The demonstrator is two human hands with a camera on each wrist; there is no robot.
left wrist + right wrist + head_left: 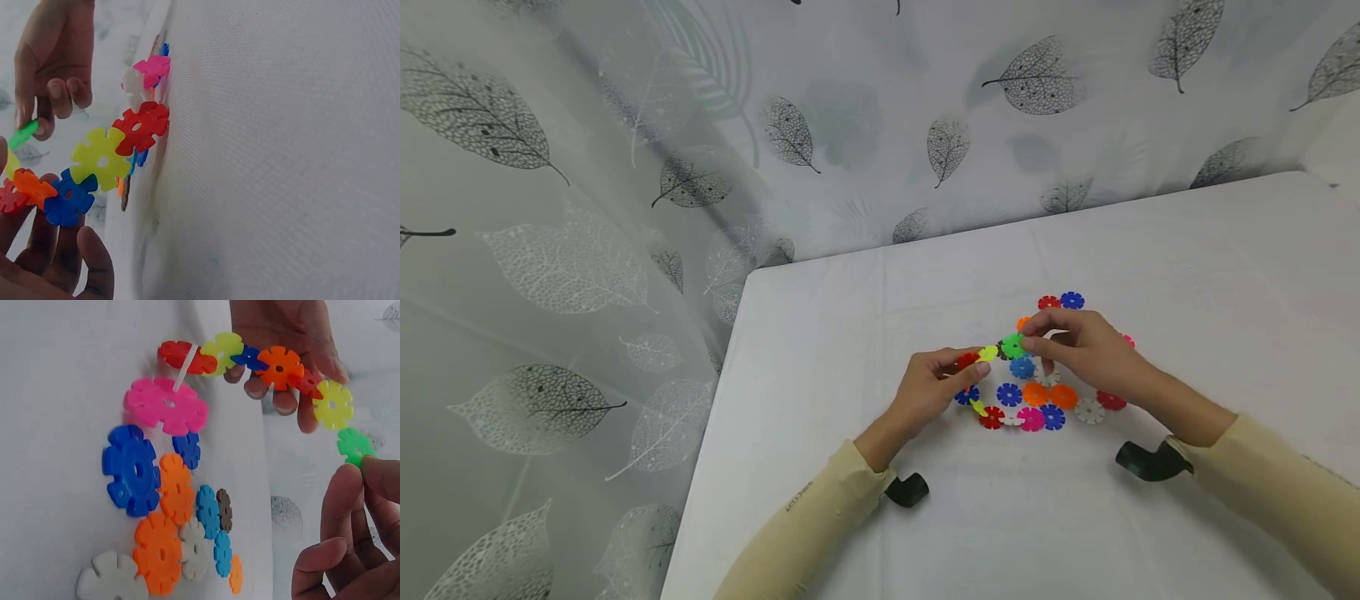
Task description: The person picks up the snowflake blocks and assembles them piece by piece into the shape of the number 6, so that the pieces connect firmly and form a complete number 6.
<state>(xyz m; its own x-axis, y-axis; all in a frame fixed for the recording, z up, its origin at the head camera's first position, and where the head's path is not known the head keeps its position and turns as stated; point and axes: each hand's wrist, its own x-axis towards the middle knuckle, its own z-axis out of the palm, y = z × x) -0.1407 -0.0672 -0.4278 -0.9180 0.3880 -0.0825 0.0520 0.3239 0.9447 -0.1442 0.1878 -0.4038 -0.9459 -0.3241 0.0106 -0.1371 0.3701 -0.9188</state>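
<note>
In the head view my left hand (pixel 925 387) holds one end of a chain of coloured notched snowflake discs. Its fingers support the blue disc (pixel 69 197), the orange disc (pixel 280 367) and the small red disc (pixel 307 384), with the thumb by the yellow disc (pixel 333 405) at the raised end. Thumb and fingertips of my right hand (pixel 1093 350) pinch a green disc (pixel 1013 345), its edge right at that yellow disc. Lower on the chain, a red disc (pixel 187 357) meets a white disc seen edge-on (pixel 185 367), beside a pink disc (pixel 165 406).
More discs, such as an orange disc (pixel 1063 397), a white disc (pixel 1089 411) and a blue disc (pixel 1072 300), lie on the white-covered table (pixel 820 333). A leaf-patterned curtain (pixel 865 125) hangs behind. Black curved mounts (pixel 1152 461) jut from both sleeves.
</note>
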